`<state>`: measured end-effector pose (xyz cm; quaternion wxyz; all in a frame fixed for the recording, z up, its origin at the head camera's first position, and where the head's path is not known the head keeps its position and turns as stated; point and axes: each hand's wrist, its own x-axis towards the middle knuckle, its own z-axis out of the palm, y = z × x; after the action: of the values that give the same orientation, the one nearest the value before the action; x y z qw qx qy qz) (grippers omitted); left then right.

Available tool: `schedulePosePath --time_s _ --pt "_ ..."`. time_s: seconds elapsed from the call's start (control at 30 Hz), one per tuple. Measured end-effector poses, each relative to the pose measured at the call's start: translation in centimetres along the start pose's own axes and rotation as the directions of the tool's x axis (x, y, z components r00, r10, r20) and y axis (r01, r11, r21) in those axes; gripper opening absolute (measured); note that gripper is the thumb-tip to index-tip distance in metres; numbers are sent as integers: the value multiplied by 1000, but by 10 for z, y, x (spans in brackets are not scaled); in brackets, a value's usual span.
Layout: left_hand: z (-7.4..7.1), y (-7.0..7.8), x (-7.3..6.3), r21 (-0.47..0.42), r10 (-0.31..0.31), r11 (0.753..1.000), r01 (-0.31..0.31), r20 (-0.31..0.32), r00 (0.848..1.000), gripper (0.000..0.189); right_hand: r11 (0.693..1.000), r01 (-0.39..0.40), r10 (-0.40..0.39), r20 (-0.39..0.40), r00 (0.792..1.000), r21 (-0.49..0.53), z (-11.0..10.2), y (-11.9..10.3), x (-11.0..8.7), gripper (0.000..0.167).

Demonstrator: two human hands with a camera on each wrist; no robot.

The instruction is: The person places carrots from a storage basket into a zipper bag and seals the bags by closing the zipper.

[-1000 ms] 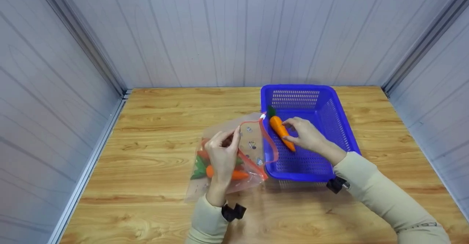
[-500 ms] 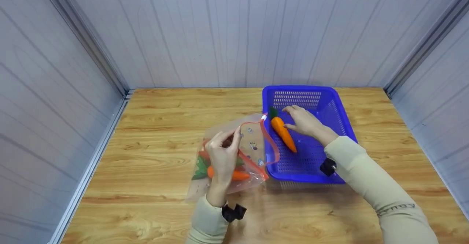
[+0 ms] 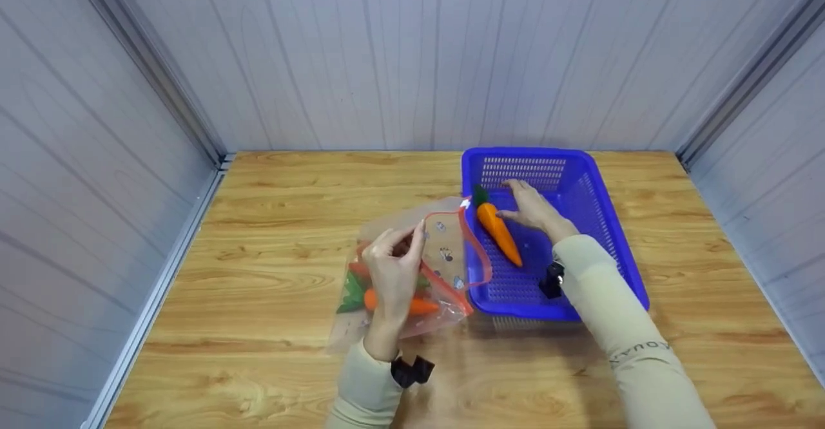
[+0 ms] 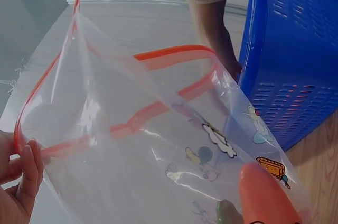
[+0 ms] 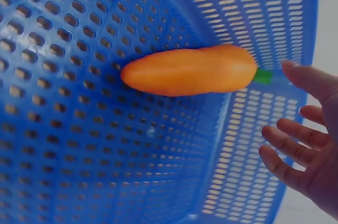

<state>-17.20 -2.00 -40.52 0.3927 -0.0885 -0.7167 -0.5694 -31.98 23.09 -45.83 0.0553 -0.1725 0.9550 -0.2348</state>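
Note:
My left hand point(image 3: 392, 271) pinches the red-edged rim of a clear zip bag point(image 4: 105, 145) and holds its mouth open toward the basket. Inside the bag lie orange carrots point(image 3: 422, 306) with green tops, partly hidden by the hand and the printed plastic. A blue plastic basket point(image 3: 635, 274) stands right beside the bag's mouth. One orange carrot point(image 5: 190, 71) leans along the basket's left side, its green top toward the far end. Over the basket, my right hand point(image 3: 533, 207) is spread with nothing in its fingers, the thumb close to the carrot's upper part.
A wooden table point(image 3: 277, 223) carries the bag and basket. Pale panel walls point(image 3: 387, 62) enclose it at the back and both sides. The basket's far rim point(image 3: 528, 152) is near the back wall, and the bag's opening overlaps its left rim.
My right hand has moved from around the carrot's middle toward the far end of the basket, its fingers straightening. The left hand, bag and carrot have hardly moved.

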Motion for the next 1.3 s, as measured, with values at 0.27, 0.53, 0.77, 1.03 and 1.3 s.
schedulePosePath --time_s 0.27,0.53,0.77,1.03,1.3 --pt "0 0 0 4 -2 1000 2 3 1000 17 978 -124 118 43 992 167 15 15 3 72" --pt "0 -1 1 -15 13 1000 -13 -2 1000 15 942 -221 198 114 974 254 29 21 -1 79" --pt "0 -2 0 -27 20 999 -20 1 1000 14 918 -290 241 202 949 269 37 21 -4 83" --pt "0 0 -1 -16 9 1000 -9 0 1000 13 902 -287 227 211 951 322 39 20 -6 78" --pt "0 -1 -1 -5 4 1000 -4 -5 1000 13 917 -252 193 208 959 308 38 19 -7 63"
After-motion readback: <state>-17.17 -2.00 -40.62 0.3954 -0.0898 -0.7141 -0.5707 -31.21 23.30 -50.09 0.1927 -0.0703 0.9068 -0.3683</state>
